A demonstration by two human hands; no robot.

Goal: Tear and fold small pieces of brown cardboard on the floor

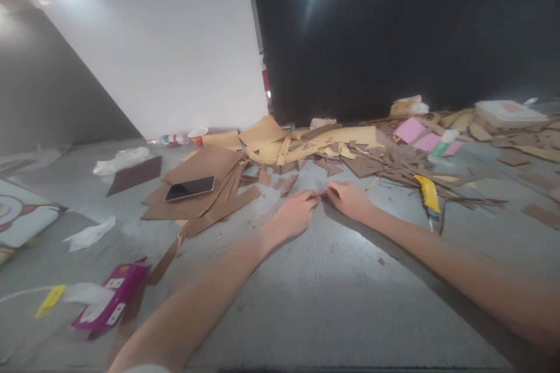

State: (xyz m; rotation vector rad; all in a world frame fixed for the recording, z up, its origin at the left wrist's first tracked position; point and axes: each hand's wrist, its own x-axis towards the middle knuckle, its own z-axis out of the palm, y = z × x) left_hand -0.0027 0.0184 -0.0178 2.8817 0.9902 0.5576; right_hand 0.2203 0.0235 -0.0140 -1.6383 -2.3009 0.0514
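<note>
Both hands meet above the grey work surface [315, 297], fingertips almost touching. My left hand [300, 210] lies palm down with its fingers curled together. My right hand [347, 201] is closed in a pinch, thumb against fingers. A dark sliver seems to sit between the fingertips, too small and blurred to name. Just beyond my left hand lies a small brown cardboard scrap [289, 185]. A yellow utility knife [427, 193] rests to the right of my right hand, over thin cardboard strips [400, 172].
On the left, a phone [191, 188] lies on stacked brown cardboard sheets [205, 166]. Nearer stands a purple tissue pack [114, 297]. Yellowish offcuts [262, 134], a paper cup [198, 136] and a white box [510, 112] line the back. Pink paper [410, 130] lies right.
</note>
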